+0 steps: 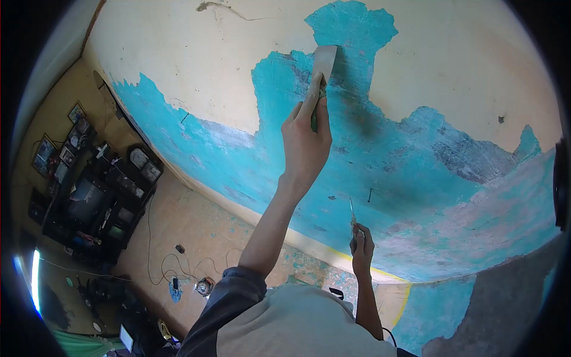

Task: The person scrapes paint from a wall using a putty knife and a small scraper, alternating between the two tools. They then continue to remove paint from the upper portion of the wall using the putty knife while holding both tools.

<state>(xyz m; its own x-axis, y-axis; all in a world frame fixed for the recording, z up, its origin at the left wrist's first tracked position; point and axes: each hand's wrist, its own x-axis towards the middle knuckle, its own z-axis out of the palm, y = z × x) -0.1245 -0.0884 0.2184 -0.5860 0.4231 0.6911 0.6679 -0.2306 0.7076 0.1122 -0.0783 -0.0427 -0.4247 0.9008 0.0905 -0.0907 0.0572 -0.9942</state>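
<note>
My left hand (306,140) is raised high against the wall, its fingers wrapped round the handle of a wide scraper (325,60). The scraper's flat blade lies on the wall at the edge between turquoise paint (351,30) and the cream coat (428,65). Lower and to the right, my right hand (362,245) grips a thin tool (352,214) with a narrow metal tip, pointing up in front of the turquoise wall. Whether that tip touches the wall cannot be made out.
A dark shelf unit (89,190) with a television and framed pictures stands at the left. Cables, a phone (175,283) and a round metallic object (204,287) lie on the floor. Paint flakes (309,262) are scattered below the wall. A nail (370,194) sticks out of it.
</note>
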